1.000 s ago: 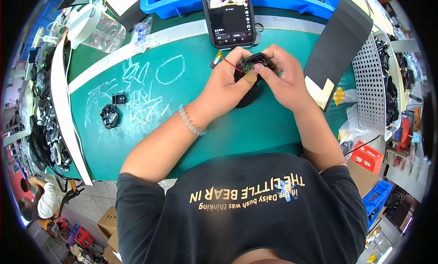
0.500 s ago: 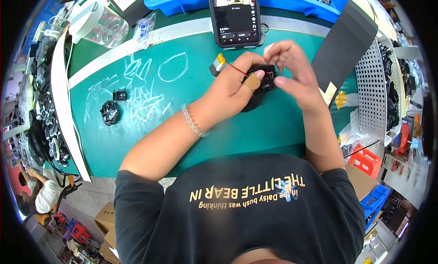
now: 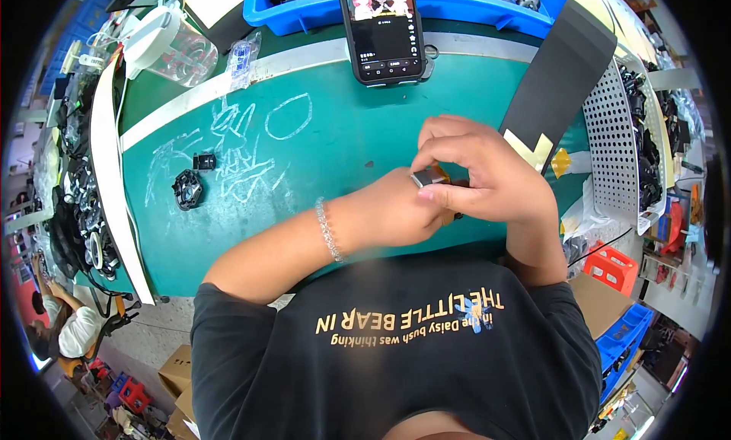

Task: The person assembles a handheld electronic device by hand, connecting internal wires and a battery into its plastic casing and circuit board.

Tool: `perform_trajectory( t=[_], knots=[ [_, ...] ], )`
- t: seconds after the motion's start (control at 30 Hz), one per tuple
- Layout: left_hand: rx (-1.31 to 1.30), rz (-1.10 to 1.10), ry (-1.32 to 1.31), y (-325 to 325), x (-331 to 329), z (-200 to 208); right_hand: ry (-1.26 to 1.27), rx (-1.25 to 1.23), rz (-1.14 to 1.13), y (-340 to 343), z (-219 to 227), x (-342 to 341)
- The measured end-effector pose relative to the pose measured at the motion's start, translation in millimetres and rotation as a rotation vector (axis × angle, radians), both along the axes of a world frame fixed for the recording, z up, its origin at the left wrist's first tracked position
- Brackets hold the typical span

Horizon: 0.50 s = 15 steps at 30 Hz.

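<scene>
silver-grey and boxy, a small battery (image 3: 429,179) with yellow at its right end is pinched by the right hand (image 3: 491,170), the thumb along its near side and a bent finger on the far side. its long axis seems to run left to right, tipping slightly toward the far side, so it lies across the pinch and left of the palm. the right hand is the nearer one because it grips the battery; the left hand (image 3: 407,212) lies just to the near left, its back up and seemingly lower than the battery. whether the two touch, i cannot tell. the left fingers are mostly hidden, so what they grasp, if anything, does not show.

both hands are over the near part of the green bench (image 3: 343,139), right of its middle. well apart on the left lie a round black part (image 3: 187,189) and a smaller black piece (image 3: 205,161), close together. a phone (image 3: 385,40) stands on the far side, before a blue bin (image 3: 304,21).
</scene>
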<state>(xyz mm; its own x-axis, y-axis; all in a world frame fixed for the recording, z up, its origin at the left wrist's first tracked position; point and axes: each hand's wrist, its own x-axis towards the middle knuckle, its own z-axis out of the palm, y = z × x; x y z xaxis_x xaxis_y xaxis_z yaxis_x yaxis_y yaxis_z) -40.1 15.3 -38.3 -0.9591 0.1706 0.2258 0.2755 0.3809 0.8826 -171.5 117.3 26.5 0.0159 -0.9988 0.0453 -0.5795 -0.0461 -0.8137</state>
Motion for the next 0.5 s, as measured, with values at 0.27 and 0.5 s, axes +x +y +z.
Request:
perform_trajectory(
  t=[0.27,0.5],
  knots=[
    [0.132,0.091,-0.196,-8.1,-8.0,4.9,-0.002,-0.108,-0.191,-1.7,-19.7,-8.4],
    [0.224,0.289,-0.088,-16.0,-13.7,4.0,-0.236,-0.164,-0.478,-5.7,-27.3,-9.8]
  ],
)
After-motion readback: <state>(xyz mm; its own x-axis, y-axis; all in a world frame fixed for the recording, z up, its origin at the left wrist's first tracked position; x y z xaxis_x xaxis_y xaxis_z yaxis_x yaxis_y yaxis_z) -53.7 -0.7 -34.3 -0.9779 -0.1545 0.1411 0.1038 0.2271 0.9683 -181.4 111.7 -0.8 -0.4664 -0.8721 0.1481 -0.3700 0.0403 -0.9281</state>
